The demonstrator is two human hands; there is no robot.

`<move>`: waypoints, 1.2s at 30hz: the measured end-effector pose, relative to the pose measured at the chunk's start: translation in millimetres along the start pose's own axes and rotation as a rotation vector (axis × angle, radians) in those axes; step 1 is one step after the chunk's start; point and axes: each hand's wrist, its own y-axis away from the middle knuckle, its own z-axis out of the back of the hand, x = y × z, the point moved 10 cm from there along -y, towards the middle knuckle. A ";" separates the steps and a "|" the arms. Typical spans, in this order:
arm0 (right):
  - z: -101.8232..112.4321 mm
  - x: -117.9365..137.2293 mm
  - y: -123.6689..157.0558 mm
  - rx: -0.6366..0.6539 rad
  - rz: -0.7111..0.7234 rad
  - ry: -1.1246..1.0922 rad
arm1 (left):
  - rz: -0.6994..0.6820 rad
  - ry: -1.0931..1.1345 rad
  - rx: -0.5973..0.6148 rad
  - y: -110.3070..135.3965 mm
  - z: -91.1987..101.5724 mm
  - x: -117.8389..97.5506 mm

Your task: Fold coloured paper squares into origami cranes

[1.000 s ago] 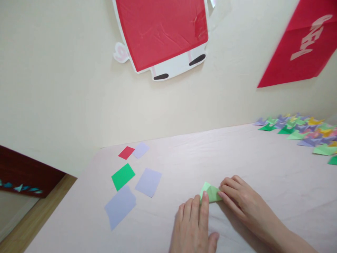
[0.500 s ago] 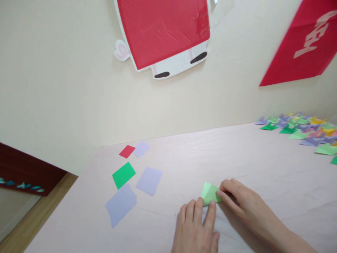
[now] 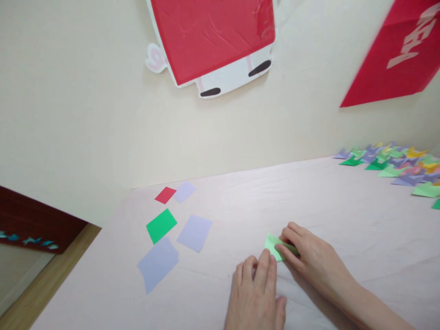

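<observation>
A small light green folded paper [image 3: 273, 244] lies on the pale pink table [image 3: 343, 215], near its front middle. My right hand [image 3: 305, 259] lies over the paper's right part, fingers pressed flat on it. My left hand [image 3: 257, 293] rests on the table just below the paper, fingers together and stretched, their tips at its lower edge. Most of the paper is hidden under the fingers.
Flat paper squares lie to the left: a red one [image 3: 165, 195], a green one [image 3: 161, 225] and three lilac ones [image 3: 194, 232]. Several folded coloured paper shapes [image 3: 395, 165] crowd the far right. The wall behind carries red posters [image 3: 213, 36]. The table's left edge drops to a wooden floor [image 3: 51, 279].
My right hand has slid left over the green paper, covering more of it, and the paper now lies flatter. My left hand stays just below it. The view has tilted slightly.
</observation>
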 end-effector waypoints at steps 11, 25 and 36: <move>-7.2 -4.2 -0.6 0.005 -0.068 0.050 | 0.022 0.035 -0.015 -0.2 3.6 -1.5; -6.5 -4.8 0.9 -0.032 -0.087 -0.006 | 0.034 0.040 -0.063 -3.6 5.4 -1.2; -5.5 6.0 9.1 -0.024 -0.013 -0.085 | 0.005 -0.049 -0.101 -10.2 20.8 -4.9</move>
